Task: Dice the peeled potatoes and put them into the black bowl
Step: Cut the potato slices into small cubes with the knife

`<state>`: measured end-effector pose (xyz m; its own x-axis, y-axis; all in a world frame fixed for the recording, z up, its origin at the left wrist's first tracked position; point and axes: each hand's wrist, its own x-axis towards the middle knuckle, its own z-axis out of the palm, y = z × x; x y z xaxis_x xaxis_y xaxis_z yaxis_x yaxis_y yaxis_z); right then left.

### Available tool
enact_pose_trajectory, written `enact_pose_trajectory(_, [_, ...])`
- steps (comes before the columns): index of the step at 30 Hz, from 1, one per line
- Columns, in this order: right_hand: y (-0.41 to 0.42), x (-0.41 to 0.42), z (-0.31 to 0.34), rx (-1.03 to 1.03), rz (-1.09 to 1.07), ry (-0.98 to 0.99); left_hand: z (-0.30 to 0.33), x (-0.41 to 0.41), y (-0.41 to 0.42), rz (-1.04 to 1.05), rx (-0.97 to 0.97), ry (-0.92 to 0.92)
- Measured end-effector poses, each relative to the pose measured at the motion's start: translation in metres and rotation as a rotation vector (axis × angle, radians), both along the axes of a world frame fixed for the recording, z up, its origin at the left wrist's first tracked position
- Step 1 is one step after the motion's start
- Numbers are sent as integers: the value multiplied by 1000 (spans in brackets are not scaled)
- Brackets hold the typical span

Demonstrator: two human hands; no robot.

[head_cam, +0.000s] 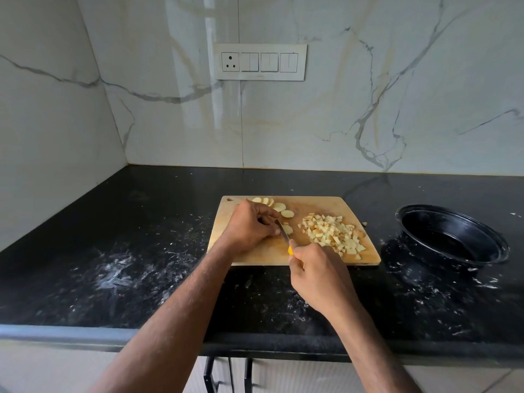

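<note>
A wooden cutting board (249, 258) lies on the black counter. A pile of diced potato (331, 232) covers its right half. Round potato slices (279, 207) lie in a row near its far edge. My left hand (249, 226) presses down on a potato slice (288, 229) at the board's left middle. My right hand (317, 275) grips a knife (283, 232) by its yellow handle, the blade touching that slice beside my left fingers. The black bowl (450, 236) stands empty to the right of the board.
The black counter (141, 251) carries white smears and crumbs to the left and right of the board. A marble wall with a switch panel (259, 62) rises behind, and a side wall closes the left. Cabinet handles (209, 375) show below the counter edge.
</note>
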<state>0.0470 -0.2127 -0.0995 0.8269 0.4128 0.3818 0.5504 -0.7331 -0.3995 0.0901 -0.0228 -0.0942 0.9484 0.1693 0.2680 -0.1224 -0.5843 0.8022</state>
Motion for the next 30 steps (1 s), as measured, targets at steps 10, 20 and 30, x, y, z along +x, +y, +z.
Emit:
enact_pose_trajectory(10, [-34,-24,-7,95,2,22,2,-3,-3,9,34,-17])
enact_pose_trajectory(20, [-27,6,-4,150,-44,-81,-3,4,-11,65,197,-80])
enact_pose_trajectory(30, [-26,9,-7,152,-111,-101,-4,7,-9,92,186,-69])
